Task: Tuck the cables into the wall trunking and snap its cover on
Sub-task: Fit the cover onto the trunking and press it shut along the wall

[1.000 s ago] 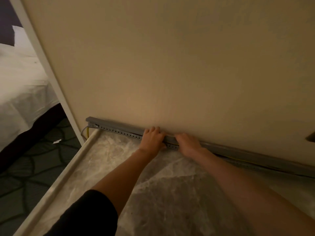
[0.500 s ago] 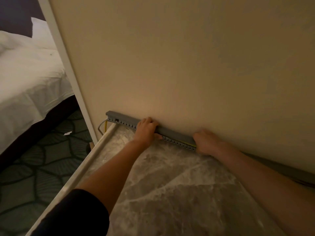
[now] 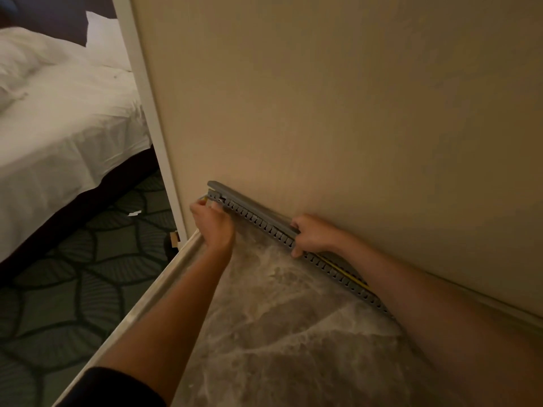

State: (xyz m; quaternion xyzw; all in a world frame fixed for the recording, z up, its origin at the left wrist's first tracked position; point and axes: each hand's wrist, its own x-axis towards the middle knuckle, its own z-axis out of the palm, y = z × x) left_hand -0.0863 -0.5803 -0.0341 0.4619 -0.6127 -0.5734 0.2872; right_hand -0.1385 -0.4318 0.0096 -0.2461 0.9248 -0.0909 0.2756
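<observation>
From here the trunking (image 3: pixel 258 223) looks like grey plastic, matt, and its front wall is cut into a row of small slots. The cover (image 3: pixel 249 201) is the same grey plastic, smooth, with a faint sheen. The cable (image 3: pixel 343 270) has a yellow sheath. I see the wall (image 3: pixel 323 98) as beige paint, matt and even. The surface (image 3: pixel 293 333) looks like polished stone, grey-brown with pale veins; its edge strip (image 3: pixel 147 301) is lighter and slightly glossy. The bed sheet (image 3: pixel 64 118) is white cloth, creased. The carpet (image 3: pixel 58 289) is dark green textile, matt.
</observation>
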